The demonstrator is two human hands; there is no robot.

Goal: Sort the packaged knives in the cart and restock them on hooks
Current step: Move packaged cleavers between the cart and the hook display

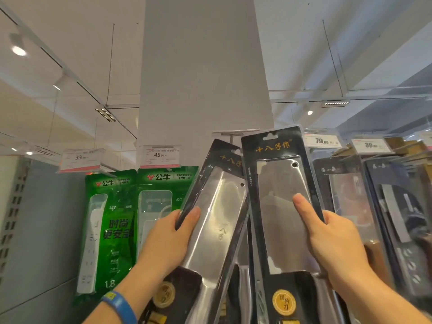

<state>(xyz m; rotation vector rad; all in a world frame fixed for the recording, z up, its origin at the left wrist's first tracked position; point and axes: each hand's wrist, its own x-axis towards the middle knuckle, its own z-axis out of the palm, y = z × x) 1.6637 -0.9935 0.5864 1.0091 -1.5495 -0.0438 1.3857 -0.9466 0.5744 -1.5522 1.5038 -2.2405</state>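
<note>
A person lifts two packaged cleavers toward a bare metal hook (235, 132) above both hands. The left hand (170, 232) grips the left edge of the tilted cleaver pack (217, 206), thumb across its clear front, likely angling its hang hole toward the hook. The right hand (332, 235) clasps the upright cleaver pack (280, 206) by its right edge, apparently waiting its turn. Green power-strip packs (112, 218) hang left of the left hand. Other knife packs (350, 195) crowd right of the right hand, leaving little room.

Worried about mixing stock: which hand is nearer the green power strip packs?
Left. The left hand, gripping one knife pack, lies just beside the green power strip packs; the right hand grips a second knife pack farther right.
</note>
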